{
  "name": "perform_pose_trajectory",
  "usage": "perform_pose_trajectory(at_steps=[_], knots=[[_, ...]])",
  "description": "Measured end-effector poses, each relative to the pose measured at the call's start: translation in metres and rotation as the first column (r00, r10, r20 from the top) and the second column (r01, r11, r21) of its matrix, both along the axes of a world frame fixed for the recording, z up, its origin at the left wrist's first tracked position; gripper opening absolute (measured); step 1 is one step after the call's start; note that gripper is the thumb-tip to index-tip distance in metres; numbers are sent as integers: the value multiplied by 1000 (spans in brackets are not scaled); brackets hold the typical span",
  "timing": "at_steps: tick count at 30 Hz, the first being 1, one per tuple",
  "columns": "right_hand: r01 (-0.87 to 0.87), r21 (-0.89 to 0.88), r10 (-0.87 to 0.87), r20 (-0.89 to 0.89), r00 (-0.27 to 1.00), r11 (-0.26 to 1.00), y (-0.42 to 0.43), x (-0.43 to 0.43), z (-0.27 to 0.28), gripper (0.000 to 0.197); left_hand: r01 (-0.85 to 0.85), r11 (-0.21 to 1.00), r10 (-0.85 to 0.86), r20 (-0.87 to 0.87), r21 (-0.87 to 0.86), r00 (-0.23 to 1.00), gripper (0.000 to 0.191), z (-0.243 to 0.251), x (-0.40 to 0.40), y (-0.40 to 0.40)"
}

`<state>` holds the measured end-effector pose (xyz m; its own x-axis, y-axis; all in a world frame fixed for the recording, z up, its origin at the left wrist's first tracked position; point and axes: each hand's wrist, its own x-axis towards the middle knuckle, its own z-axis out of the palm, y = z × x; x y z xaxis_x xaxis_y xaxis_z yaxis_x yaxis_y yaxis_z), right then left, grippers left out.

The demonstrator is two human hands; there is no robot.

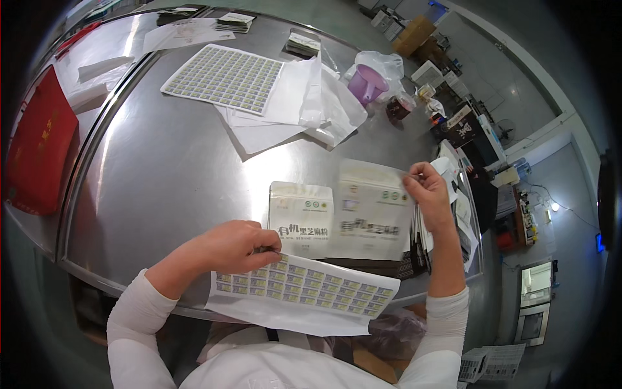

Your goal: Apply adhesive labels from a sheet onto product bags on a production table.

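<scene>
My right hand [427, 187] grips the upper right corner of a pale printed pouch [371, 209], which is blurred by motion. To its left, a similar printed pouch [301, 214] lies on the steel table. My left hand [250, 248] is closed with its fingertips at the top edge of a sheet of small stickers [311, 287], near the lower left of that second pouch; whether it also pinches a single sticker is hidden. The sheet lies at the table's near edge, its white backing hanging over towards my body.
A larger sticker sheet [226, 78] and loose white paper [262, 136] lie farther back. Beyond are a purple plastic cup [368, 83], a dark jar [399, 107] and stacked pouches [302, 44]. A red bag [41, 146] is at left; more pouches [423, 238] stand at right.
</scene>
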<state>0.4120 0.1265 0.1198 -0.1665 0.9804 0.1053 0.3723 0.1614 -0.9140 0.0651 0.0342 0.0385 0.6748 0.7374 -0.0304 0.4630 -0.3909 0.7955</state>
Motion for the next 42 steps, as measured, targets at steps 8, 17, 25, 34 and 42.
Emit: perform_pose_trajectory(at_steps=[8,17,25,34,42], knots=[[-169,366,-138,679,721,915,-1,-2,-46,40,-101,986,91,-78,-134,993,23,-14,11,5],[-403,-410,575,588,569,818,-68,-137,-63,31,-162,985,154,-106,-63,982,25,-10,1,5],[-362,-426,555,560,615,829,-68,-131,-70,24,-204,961,184,-116,-187,976,25,-11,-23,15],[-456,206,303,511,805,866,-75,-125,-95,17,-206,961,196,-68,-184,978,23,-17,-24,18],[-170,-325,284,344,895,930,-24,-122,-102,17,-138,988,138,-12,-63,990,17,-31,-18,19]])
